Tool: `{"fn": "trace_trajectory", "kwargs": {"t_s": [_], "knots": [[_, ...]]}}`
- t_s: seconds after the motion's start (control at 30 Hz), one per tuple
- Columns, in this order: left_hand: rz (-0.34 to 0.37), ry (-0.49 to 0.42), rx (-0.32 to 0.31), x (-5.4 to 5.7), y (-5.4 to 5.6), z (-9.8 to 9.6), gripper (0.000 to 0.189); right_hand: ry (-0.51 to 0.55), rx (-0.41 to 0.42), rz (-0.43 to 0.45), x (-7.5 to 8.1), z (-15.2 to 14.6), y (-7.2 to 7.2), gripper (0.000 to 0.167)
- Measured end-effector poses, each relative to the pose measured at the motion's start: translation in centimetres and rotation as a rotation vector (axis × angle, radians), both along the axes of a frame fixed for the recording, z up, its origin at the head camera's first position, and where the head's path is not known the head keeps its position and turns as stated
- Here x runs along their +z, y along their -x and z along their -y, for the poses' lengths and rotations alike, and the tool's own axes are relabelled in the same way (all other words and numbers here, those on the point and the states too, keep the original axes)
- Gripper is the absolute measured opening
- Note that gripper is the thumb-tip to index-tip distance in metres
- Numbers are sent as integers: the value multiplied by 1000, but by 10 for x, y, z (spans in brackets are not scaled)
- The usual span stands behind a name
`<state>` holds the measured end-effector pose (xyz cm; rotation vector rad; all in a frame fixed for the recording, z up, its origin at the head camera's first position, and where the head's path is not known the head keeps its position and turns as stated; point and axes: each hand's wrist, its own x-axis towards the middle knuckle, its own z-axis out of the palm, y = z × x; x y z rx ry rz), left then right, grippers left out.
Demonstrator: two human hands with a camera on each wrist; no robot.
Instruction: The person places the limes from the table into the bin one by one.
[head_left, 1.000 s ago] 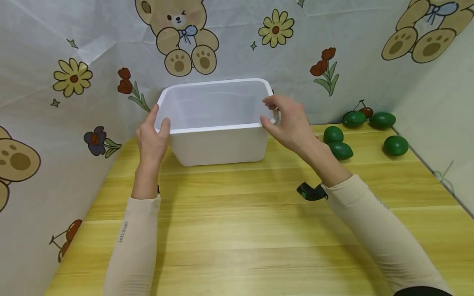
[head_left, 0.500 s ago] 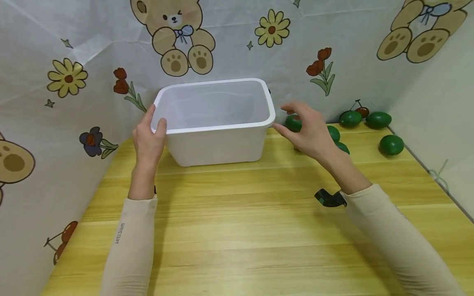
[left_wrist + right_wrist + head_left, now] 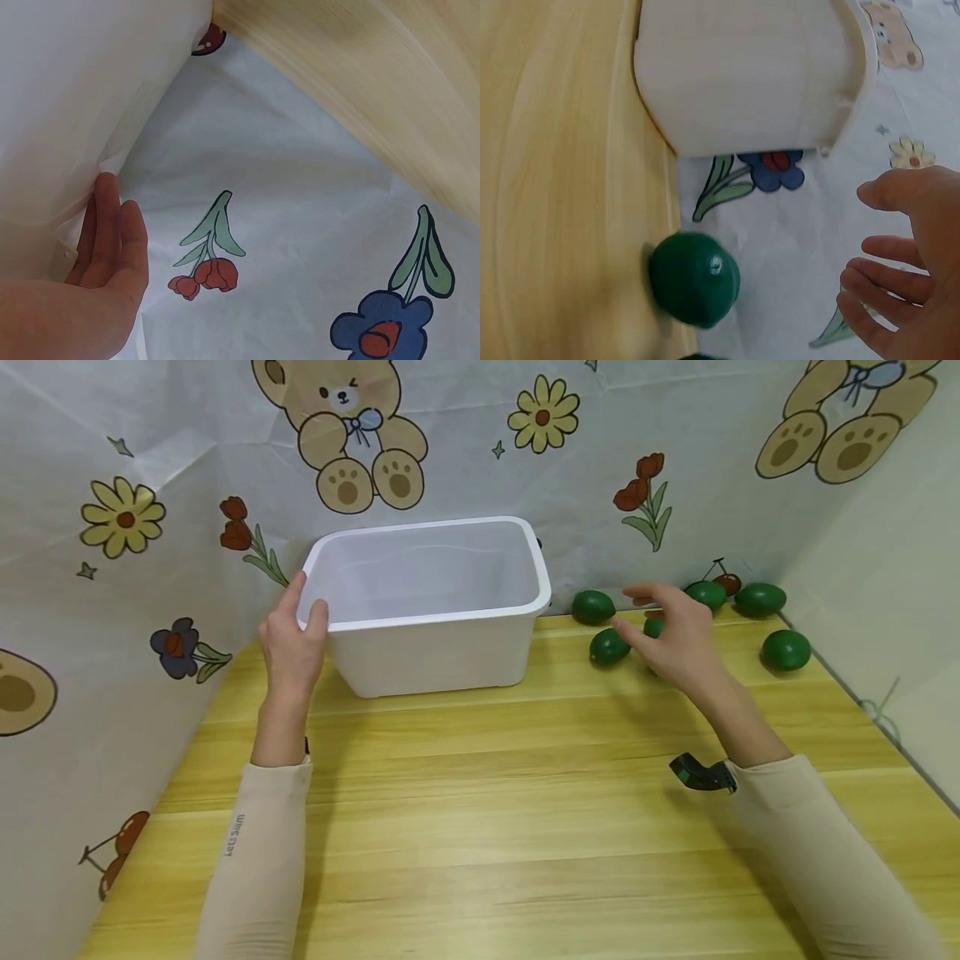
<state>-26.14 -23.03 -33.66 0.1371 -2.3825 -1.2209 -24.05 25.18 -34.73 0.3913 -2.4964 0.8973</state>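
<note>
A white plastic bin stands upright on the table against the patterned backdrop, its top uncovered. My left hand holds the bin's near left corner, thumb at the rim and fingers along the outside wall. To the right, my right hand hovers with loosely bent fingers and nothing in it. Shiny green lime-like fruits lie about it: one at the back, one in front of the fingertips. Behind the hand another green fruit is partly hidden. The right wrist view shows a fruit near the bin.
More green fruits lie at the back right, one fruit by the table's right edge. The wooden table meets a cloth backdrop printed with bears and flowers. A pale wall rises on the right.
My right hand has let go of the bin's right rim and moved right, over the green fruits. My left hand stays on the bin's corner. The head view has shifted slightly.
</note>
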Motion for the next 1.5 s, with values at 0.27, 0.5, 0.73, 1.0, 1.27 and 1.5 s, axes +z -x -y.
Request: {"fn": "trace_trajectory", "kwargs": {"t_s": [0.27, 0.5, 0.73, 1.0, 1.27, 1.5], "knots": [[2, 4, -1, -1, 1, 1, 60, 54, -85, 68, -9, -31, -6, 44], [8, 6, 6, -1, 1, 1, 60, 17, -136, 203, -13, -50, -2, 50], [0, 9, 10, 0, 0, 2, 59, -100, -123, 393, -18, -67, 1, 57], [-4, 11, 13, 0, 1, 0, 60, -252, -92, 505, -20, -78, 6, 59], [3, 14, -3, 1, 2, 0, 60, -296, -77, 592, -23, -76, 7, 66], [-4, 11, 2, 0, 2, 2, 60, -241, -106, 572, -22, -72, 5, 69]]}}
